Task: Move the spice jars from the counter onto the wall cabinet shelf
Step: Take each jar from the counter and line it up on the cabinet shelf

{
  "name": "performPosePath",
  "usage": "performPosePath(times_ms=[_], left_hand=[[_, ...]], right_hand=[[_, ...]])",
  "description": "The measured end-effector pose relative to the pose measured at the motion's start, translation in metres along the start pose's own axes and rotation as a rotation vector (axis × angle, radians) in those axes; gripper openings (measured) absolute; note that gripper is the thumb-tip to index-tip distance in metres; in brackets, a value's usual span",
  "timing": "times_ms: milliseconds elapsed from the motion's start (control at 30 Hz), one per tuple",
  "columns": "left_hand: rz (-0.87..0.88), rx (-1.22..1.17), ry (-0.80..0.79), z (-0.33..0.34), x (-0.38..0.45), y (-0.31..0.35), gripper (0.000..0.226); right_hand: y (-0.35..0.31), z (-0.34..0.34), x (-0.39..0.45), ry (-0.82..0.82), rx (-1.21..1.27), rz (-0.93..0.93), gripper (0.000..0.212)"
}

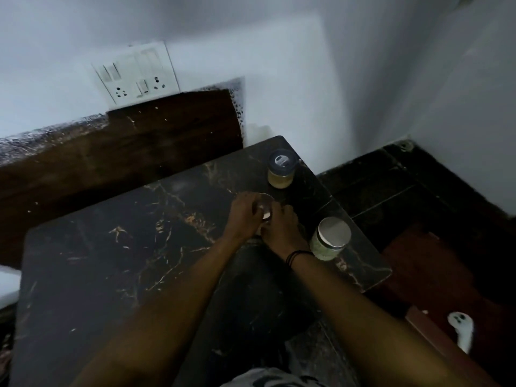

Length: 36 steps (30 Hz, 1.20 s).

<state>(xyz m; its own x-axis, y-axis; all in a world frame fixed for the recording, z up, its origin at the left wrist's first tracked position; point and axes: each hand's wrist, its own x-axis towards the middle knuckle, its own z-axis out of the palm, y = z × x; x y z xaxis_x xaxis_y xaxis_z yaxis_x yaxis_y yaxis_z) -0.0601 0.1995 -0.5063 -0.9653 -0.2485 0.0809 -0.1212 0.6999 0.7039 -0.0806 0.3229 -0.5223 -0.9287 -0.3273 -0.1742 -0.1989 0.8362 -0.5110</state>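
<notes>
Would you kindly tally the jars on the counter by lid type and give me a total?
Jar with silver metal lid: 2, the one held in both hands and the one with pale green contents.
Jar with dark lid: 1, with yellowish contents.
Total: 3 jars on the black marble counter.

dim, soft blur (edges bowed)

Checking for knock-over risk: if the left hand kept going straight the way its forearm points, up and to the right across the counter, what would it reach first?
The left hand is already on the jar held between both hands. Beyond it, the dark-lidded jar looks next in line, though depth is unclear.
</notes>
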Motion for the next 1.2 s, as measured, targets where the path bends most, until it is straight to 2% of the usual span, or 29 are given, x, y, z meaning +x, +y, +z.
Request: performPosePath(times_ms=[100,167,300,433,567,700,833,933,1067,1200], left_hand=[[-0.16,-0.069,-0.099,0.004,0.002,-0.004,0.049],[-0.252,-0.17,-0.125,0.007,0.003,-0.005,0.056],[-0.357,-0.272,-0.067,0.01,0.004,-0.003,0.053],[-0.322,-0.331,0.029,0.003,0.007,0.0,0.023],[-0.377,-0.384,0.13,-0.012,0.01,-0.006,0.046],[-0.406,-0.481,0.223,-0.026,0.017,-0.01,0.039],[-0.406,-0.62,0.172,-0.042,0.02,-0.019,0.024],[-0.4,-0.808,0.07,-0.055,0.017,-0.021,0.035],[-0.338,-0.931,-0.011,-0.067,0.011,-0.02,0.045],[-0.323,-0.877,0.053,-0.074,0.005,-0.023,0.053]], right_hand=[[-0.001,0.013,0.0,0.083,-0.014,-0.072,0.074],[-0.002,0.022,0.001,0.081,0.055,-0.077,0.083],[-0.006,0.04,0.012,0.078,0.078,-0.013,0.094],[-0.01,0.04,0.027,0.114,0.131,-0.012,0.109],[-0.018,0.023,0.031,0.207,0.31,-0.066,0.101],[-0.021,0.005,0.029,0.258,0.506,-0.217,0.094],[-0.023,-0.017,0.032,0.096,0.802,-0.261,0.098],[-0.032,-0.033,0.037,-0.095,1.035,-0.211,0.09],[-0.049,-0.039,0.041,-0.174,1.099,-0.211,0.069],[-0.061,-0.037,0.04,-0.201,1.119,-0.235,0.068]])
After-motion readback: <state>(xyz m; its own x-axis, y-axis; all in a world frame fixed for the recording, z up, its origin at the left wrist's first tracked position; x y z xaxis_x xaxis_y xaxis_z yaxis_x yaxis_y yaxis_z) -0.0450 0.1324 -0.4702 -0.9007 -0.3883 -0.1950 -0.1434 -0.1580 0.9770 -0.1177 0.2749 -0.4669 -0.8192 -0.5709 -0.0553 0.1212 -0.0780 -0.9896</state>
